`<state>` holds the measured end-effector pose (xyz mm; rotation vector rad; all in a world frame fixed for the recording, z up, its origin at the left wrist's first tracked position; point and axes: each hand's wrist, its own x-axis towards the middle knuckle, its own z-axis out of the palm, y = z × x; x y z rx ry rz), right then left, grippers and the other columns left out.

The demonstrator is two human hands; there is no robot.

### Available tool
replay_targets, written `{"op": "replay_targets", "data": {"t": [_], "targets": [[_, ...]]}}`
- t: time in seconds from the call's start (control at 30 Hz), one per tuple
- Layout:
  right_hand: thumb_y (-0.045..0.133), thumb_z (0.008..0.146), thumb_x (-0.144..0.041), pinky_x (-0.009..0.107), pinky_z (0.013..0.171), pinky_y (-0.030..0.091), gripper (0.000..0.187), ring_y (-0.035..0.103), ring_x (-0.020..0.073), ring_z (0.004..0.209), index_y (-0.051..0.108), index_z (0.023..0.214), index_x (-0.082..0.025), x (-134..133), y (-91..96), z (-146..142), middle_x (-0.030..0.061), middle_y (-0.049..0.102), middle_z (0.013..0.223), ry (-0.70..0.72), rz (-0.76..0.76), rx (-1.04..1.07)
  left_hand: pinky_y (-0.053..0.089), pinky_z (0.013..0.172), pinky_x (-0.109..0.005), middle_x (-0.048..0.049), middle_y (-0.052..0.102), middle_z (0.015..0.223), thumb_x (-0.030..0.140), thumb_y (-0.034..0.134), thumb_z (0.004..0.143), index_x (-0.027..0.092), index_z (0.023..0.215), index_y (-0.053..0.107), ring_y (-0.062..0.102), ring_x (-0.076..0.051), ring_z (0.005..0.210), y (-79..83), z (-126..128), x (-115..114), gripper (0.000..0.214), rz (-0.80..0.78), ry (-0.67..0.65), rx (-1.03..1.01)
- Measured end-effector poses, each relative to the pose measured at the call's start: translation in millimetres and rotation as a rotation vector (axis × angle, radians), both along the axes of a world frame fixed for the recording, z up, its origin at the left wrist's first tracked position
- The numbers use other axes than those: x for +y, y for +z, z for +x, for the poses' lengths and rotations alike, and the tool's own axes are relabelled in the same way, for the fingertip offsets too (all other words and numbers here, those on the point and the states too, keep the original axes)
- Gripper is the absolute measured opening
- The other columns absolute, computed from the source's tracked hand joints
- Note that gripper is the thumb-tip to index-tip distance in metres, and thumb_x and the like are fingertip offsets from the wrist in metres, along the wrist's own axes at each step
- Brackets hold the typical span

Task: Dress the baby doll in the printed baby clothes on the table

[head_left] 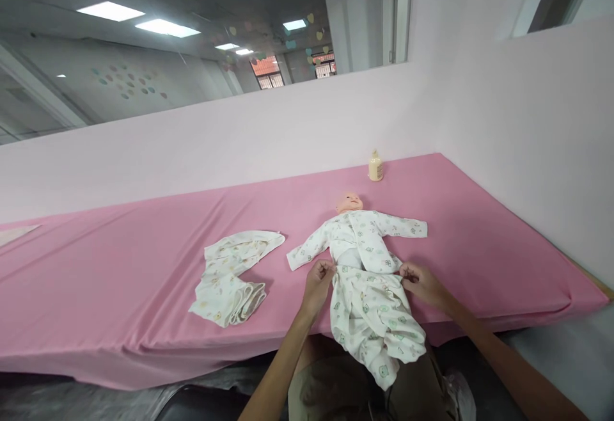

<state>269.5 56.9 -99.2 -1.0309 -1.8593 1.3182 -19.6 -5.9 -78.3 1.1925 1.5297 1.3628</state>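
Note:
A baby doll [352, 203] lies face up on the pink-covered table, wearing a white printed long-sleeved top [357, 232] with its sleeves spread. White printed baby pants [367, 306] cover its lower body, and their legs hang over the table's front edge. My left hand [320, 279] pinches the waistband at its left end. At the opposite end, my right hand [421, 282] is closed on the waistband near the top's lower hem. A strip of plain pale cloth [350, 258] shows at the doll's middle, between top and pants.
Left of the doll lies a folded white printed cloth [230, 277]. A cream pump bottle [375, 167] stands by the wall behind the doll. The pink tablecloth [119, 267] drapes over the front edge. A white wall [527, 127] closes off the right side, and a large mirror or window is above.

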Motion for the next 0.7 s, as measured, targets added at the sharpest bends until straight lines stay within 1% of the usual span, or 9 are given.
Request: {"op": "replay_targets", "data": {"t": [0.1,0.17,0.23,0.3,0.37,0.43,0.53,0.6,0.7], "targets": [[0.049,0.074,-0.022,0.03,0.06,0.032,0.009,0.042,0.0161,0.063,0.041,0.071,-0.023,-4,-7.2,-8,-0.0019,0.043,0.065,-0.269,0.205,-0.073,0.039,0.068,-0.025,0.0002,0.049,0.08,0.038,0.056,0.087,0.021,0.081,0.049,0.045,-0.015,0.074,0.9,7,-1,0.019,0.033,0.106,0.064],[0.049,0.074,-0.024,0.03,0.058,0.031,0.011,0.041,0.0165,0.06,0.039,0.069,-0.024,-6,-11.5,-13,-0.0019,0.043,0.062,-0.344,0.277,-0.106,0.039,0.067,-0.026,0.0004,0.049,0.08,0.036,0.055,0.087,0.021,0.081,0.049,0.045,-0.015,0.074,2.3,10,-3,0.017,0.037,0.134,0.094],[0.048,0.076,-0.026,0.03,0.057,0.031,0.01,0.041,0.0168,0.06,0.041,0.07,-0.024,-8,-13.5,-17,-0.0014,0.045,0.062,-0.311,0.266,-0.11,0.04,0.068,-0.026,0.0002,0.051,0.08,0.034,0.056,0.086,0.02,0.081,0.051,0.047,-0.015,0.075,2.5,12,-4,0.015,0.015,0.109,0.096],[0.049,0.078,-0.028,0.03,0.059,0.035,0.008,0.044,0.0175,0.063,0.044,0.073,-0.024,-10,-12.5,-18,-0.0006,0.049,0.066,-0.223,0.196,-0.088,0.042,0.071,-0.027,-0.0009,0.055,0.082,0.035,0.059,0.085,0.02,0.082,0.055,0.05,-0.016,0.078,0.2,9,-4,0.016,-0.017,0.085,0.064],[0.049,0.081,-0.031,0.032,0.066,0.04,0.009,0.051,0.0191,0.071,0.049,0.078,-0.022,-10,-9.6,-15,0.0013,0.055,0.075,-0.119,0.107,-0.036,0.044,0.076,-0.029,-0.0029,0.06,0.087,0.039,0.061,0.084,0.019,0.085,0.058,0.054,-0.018,0.083,-3.9,4,0,0.021,-0.052,0.116,-0.024],[0.049,0.085,-0.035,0.034,0.075,0.044,0.015,0.055,0.0212,0.083,0.054,0.083,-0.021,-9,-6.3,-10,0.0036,0.06,0.086,-0.037,0.025,0.028,0.045,0.084,-0.032,-0.0056,0.064,0.094,0.042,0.063,0.084,0.018,0.09,0.061,0.058,-0.019,0.09,-8.1,-2,7,0.025,-0.082,0.179,-0.184],[0.053,0.086,-0.04,0.037,0.083,0.045,0.022,0.057,0.0234,0.093,0.061,0.083,-0.02,-4,-3.8,-2,0.0057,0.063,0.093,-0.021,-0.04,0.09,0.045,0.093,-0.035,-0.0089,0.066,0.104,0.04,0.067,0.081,0.017,0.097,0.063,0.06,-0.02,0.1,-10.9,-4,24,0.028,-0.089,0.193,-0.415],[0.058,0.083,-0.044,0.039,0.085,0.045,0.025,0.059,0.0244,0.094,0.064,0.082,-0.02,-1,-4.0,1,0.0062,0.064,0.094,-0.03,-0.09,0.121,0.046,0.093,-0.035,-0.0083,0.067,0.104,0.038,0.07,0.079,0.017,0.097,0.063,0.062,-0.02,0.099,-10.5,0,36,0.029,-0.08,0.169,-0.449],[0.064,0.08,-0.048,0.042,0.089,0.046,0.028,0.061,0.0265,0.095,0.066,0.087,-0.021,2,-5.1,2,0.0072,0.066,0.095,0.016,-0.221,0.2,0.049,0.088,-0.034,-0.0062,0.068,0.098,0.041,0.069,0.078,0.018,0.093,0.061,0.063,-0.021,0.095,-8.2,9,55,0.028,-0.065,0.13,-0.455]]}}
